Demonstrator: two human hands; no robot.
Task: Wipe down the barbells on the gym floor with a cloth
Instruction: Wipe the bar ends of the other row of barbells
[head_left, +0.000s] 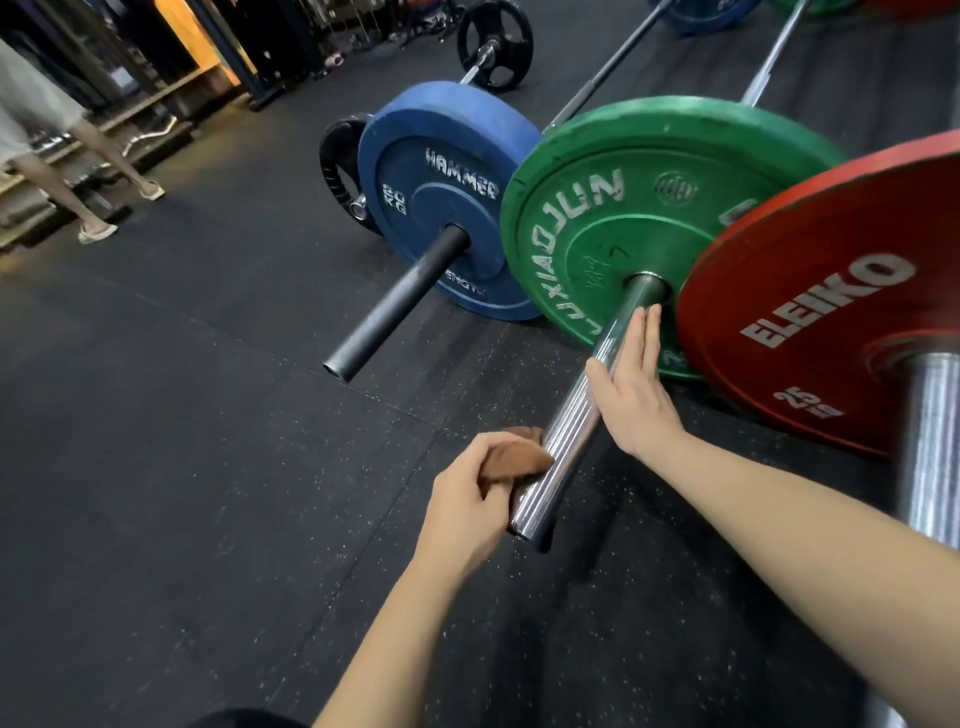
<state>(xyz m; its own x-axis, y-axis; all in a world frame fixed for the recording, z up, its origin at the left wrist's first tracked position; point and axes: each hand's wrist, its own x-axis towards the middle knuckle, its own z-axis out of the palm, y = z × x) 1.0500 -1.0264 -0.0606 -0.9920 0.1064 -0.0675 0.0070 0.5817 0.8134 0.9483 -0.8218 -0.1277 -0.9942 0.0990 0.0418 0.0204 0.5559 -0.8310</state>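
The left hand (475, 499) clenched a bunched brown cloth (519, 454) and held it against the left side of the chrome sleeve (566, 436) of the middle barbell, close to the sleeve's free end. Just beyond that grip, the right hand (631, 395) lay flat on the same sleeve, fingers straight and together, grasping nothing. Its fingertips reached almost to the green plate (623, 208) that the sleeve passed through.

The barbells rested on a black rubber floor (208, 415) laid in tiles, flecked with pale specks, with seams visible. Left of the grip and farther away, a blue plate (436, 171) stood upright on a dark sleeve (395, 306). Right of the grip, a red plate (831, 312) stood on a ribbed steel sleeve (930, 441). The three plates overlapped in a row. Well beyond them stood a black plate (496, 44) on another bar. Far to the left, a person's legs (98, 156) in sandals stood beside wooden shelving (171, 93).

Legible markings were as follows. The green plate read "LUXIAOJUN". The blue plate read "HAMMER" and "20 KG", with a partial "ENGTH" below the sleeve. The red plate read "ELEIKO" and "25 KG".
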